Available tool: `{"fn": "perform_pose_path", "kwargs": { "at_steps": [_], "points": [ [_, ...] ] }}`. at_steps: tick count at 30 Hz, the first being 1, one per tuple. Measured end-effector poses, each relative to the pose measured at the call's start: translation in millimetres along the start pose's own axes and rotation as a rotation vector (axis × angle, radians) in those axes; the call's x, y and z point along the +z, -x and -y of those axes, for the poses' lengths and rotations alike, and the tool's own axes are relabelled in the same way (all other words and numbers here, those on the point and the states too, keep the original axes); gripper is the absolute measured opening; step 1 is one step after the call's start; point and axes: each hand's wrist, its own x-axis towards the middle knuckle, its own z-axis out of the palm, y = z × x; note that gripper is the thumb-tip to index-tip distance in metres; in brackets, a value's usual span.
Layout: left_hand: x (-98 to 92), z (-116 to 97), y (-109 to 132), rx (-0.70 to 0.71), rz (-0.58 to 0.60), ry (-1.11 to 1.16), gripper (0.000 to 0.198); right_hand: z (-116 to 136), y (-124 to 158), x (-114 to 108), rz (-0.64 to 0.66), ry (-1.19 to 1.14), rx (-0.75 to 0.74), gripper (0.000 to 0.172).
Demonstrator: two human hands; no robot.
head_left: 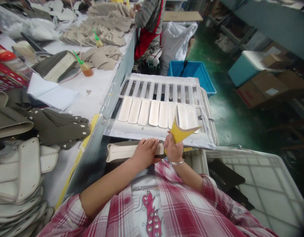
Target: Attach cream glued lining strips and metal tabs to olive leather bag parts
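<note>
My left hand (145, 151) is closed over a long dark bag piece (122, 151) with a cream strip along its upper face. The piece lies level, close to my body. At its right end my right hand (173, 148) is closed around a yellow sheet-like piece (180, 131) with a curved notch and two pointed corners. The lower part of that yellow piece is hidden by my fingers, and whether this hand also touches the bag piece is unclear. Just beyond both hands, a white slotted rack (152, 130) carries a row of cream strips (143, 113).
To the left, a table holds stacked cream pieces (30, 169), dark pieces (60, 125), an open notebook (52, 92) and green-tipped glue bottles (86, 69). A person in a red apron (145, 41) stands ahead, near a blue bin (191, 70). A white crate (270, 177) stands right.
</note>
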Motion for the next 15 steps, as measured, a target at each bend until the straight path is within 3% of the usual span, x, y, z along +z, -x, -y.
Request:
{"fn": "perform_pose_path", "kwargs": {
  "at_steps": [8, 15],
  "points": [
    [-4.2, -9.6, -0.6, -0.019, -0.029, -0.054, 0.077, 8.6, -18.0, -4.8, 0.084, -0.024, 0.164, 0.037],
    [-2.1, -6.8, 4.4, -0.036, -0.035, -0.012, 0.075, 4.3, 5.9, -6.6, -0.036, -0.149, 0.101, 0.035]
  ]
}}
